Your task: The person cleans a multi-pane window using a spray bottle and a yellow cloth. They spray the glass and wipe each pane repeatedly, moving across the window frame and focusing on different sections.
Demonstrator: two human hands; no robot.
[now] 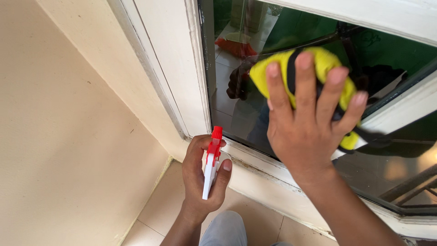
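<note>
My right hand [306, 119] presses a yellow cloth with a black band [277, 64] flat against the dark window glass [236, 105], fingers spread over it. My left hand [200, 175] is lower, below the window's bottom corner, wrapped around a spray bottle; only its red-and-white trigger head [212, 157] shows, nozzle pointing up towards the glass. The bottle's body is hidden by my palm.
A white window frame [175, 68] runs diagonally beside a cream wall [68, 136]. A grimy white sill [268, 182] lies under the glass. Beige floor tiles [159, 205] and my grey-clad knee [225, 230] are below. The glass reflects a hand and a tiled floor.
</note>
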